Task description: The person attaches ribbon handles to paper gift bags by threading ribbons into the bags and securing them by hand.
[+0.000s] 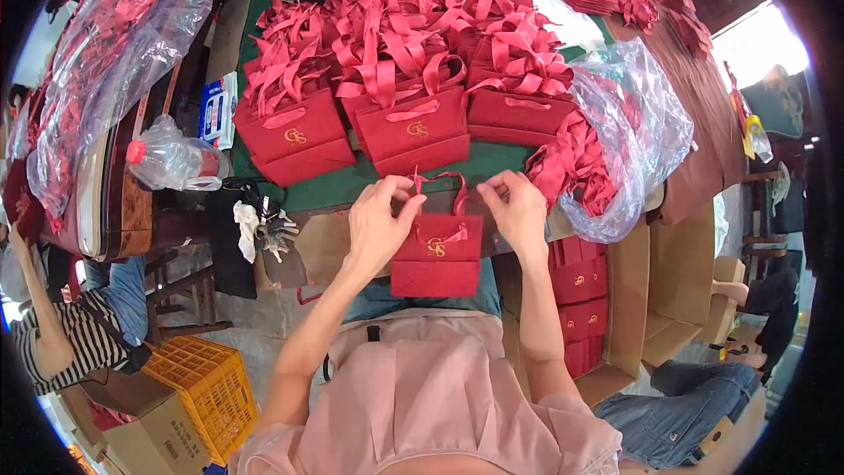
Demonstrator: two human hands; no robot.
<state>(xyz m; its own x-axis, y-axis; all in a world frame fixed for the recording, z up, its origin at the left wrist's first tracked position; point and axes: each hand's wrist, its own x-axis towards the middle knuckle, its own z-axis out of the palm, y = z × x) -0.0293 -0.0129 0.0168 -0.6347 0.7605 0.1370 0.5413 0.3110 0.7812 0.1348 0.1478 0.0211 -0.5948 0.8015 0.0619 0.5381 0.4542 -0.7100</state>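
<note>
A small dark red paper gift bag [435,277] with a gold emblem hangs in front of me at the table's front edge, above my lap. Its red ribbon handle [460,196] loops up from the top. My left hand [382,218] pinches the ribbon between thumb and forefinger at the bag's upper left. To the right of the bag, my right hand [519,211] is raised with thumb and forefinger drawn together; whatever lies between them is too small to make out. Just beyond both hands stand rows of similar bags [413,141] with tangled ribbon handles on top.
Right of the rows, a clear plastic bag [651,114] spills loose red ribbons [576,163]. A cardboard box [626,299] below holds more red bags. At left are a plastic bottle [176,158], a wipes pack [217,112] and an orange crate [202,387]. People sit on both sides.
</note>
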